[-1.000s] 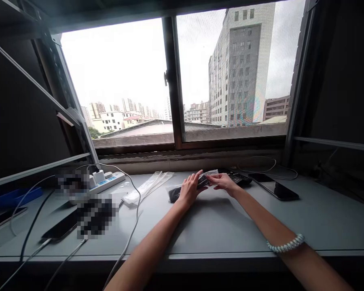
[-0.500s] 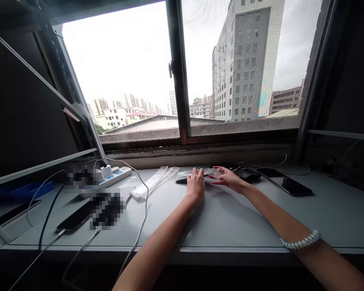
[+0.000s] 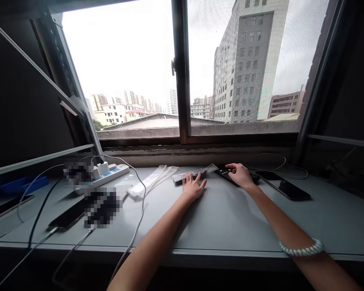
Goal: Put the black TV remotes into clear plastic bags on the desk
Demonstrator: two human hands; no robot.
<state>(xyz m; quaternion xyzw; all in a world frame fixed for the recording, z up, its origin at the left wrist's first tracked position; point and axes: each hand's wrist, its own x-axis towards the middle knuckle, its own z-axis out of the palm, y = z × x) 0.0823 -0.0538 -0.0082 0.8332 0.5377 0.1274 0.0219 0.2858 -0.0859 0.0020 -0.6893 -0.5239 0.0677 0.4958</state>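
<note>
My left hand (image 3: pixel 193 186) lies flat on the grey table (image 3: pixel 224 218), fingers spread, its tips touching a dark item in a clear plastic bag (image 3: pixel 194 174) near the window. Over a black remote control (image 3: pixel 230 174) to the right rests my right hand (image 3: pixel 239 174); its fingers curl down onto the remote. A beaded bracelet (image 3: pixel 301 247) shows on my right wrist.
Clear plastic bags (image 3: pixel 153 184) lie left of my left hand. A white power strip (image 3: pixel 104 174) with cables sits at the back left, with a dark phone (image 3: pixel 67 216) in front of it. Another phone (image 3: pixel 283 187) lies at the right. The window is behind.
Both hands let go of the bagged item, which now lies on the table. My right hand moved right onto the remote; my left hand flattened on the table.
</note>
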